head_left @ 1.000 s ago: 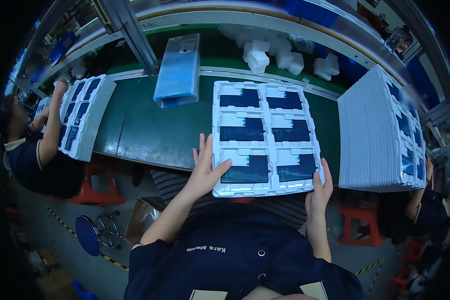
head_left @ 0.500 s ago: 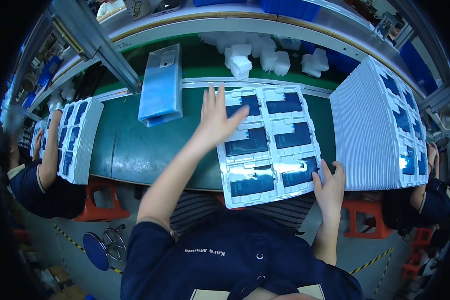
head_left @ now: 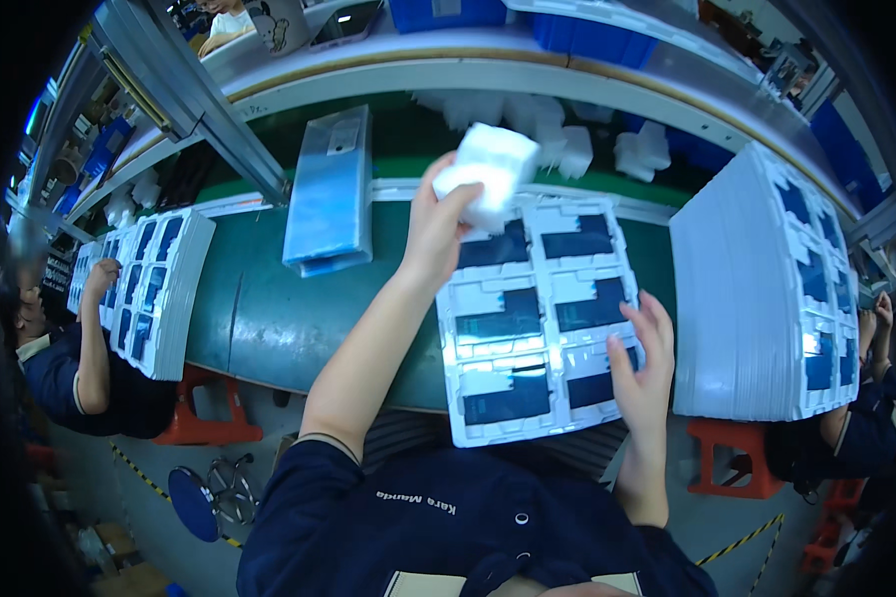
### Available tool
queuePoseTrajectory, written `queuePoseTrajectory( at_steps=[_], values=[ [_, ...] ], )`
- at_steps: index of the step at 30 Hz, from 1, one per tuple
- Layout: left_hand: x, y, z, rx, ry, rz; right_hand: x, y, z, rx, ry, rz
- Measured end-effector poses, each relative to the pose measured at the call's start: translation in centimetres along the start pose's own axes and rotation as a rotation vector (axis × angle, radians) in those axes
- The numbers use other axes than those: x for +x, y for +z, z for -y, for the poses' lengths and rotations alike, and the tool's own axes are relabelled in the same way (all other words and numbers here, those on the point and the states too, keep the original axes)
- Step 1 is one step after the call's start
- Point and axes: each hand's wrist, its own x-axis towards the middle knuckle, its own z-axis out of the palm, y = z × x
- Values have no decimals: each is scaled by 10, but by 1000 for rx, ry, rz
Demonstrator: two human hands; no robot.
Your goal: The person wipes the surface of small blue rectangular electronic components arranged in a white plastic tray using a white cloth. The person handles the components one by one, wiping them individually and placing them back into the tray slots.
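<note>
While the left hand (head_left: 434, 221) pinched a bundle of white foam-like sheets (head_left: 498, 164) between thumb and fingers, the bundle was positioned above the far-left corner of the white compartment tray (head_left: 518, 430). The tray lay at the green bench top (head_left: 269, 328), its near end projecting past the bench edge, with flat black pieces (head_left: 508, 403) in two columns. The right hand (head_left: 649, 373) was at the tray's right side, thumb and fingers spread, gripping nothing; firm contact could not be confirmed. The step in hand appeared to be bringing sheets over the tray. The next move called for a controlled pinch and a steadied tray.
</note>
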Motion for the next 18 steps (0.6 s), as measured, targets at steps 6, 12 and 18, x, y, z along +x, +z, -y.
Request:
queuePoseTrajectory(
  at_steps=[6, 12, 18],
  values=[
    [-114, -5, -15, -703, -515, 219, 46, 43, 30, 475, -217, 299],
    [-149, -28, -10, -580, -565, 261, 41, 47, 42, 624, -124, 510],
    [-145, -11, -13, -191, -436, 117, 30, 49, 35, 646, -213, 469]
  ],
)
